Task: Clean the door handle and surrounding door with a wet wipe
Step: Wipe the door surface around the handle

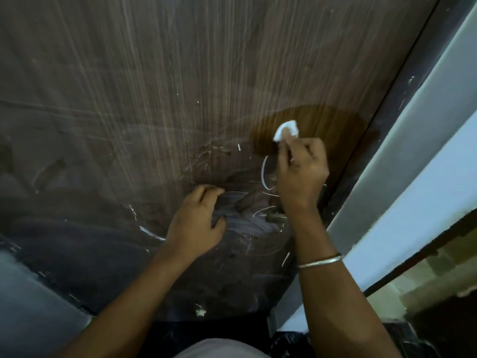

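Observation:
A dusty dark wooden door [154, 86] fills the view. My right hand [302, 169] pinches a small crumpled white wet wipe [286, 131] and presses it against the door. Around the wipe lies a clean, wet, warm-brown patch [322, 130]. The dark door handle [251, 201] sticks out lower down, between my two hands, with white smears around it. My left hand [200, 218] rests on the door just left of the handle, fingers curled and touching the surface, holding nothing.
The dark door frame [402, 104] runs diagonally at the right, with a pale wall [426, 161] beyond it. A metal bangle [320, 260] sits on my right wrist. White scratches and paint flecks mark the door's lower part.

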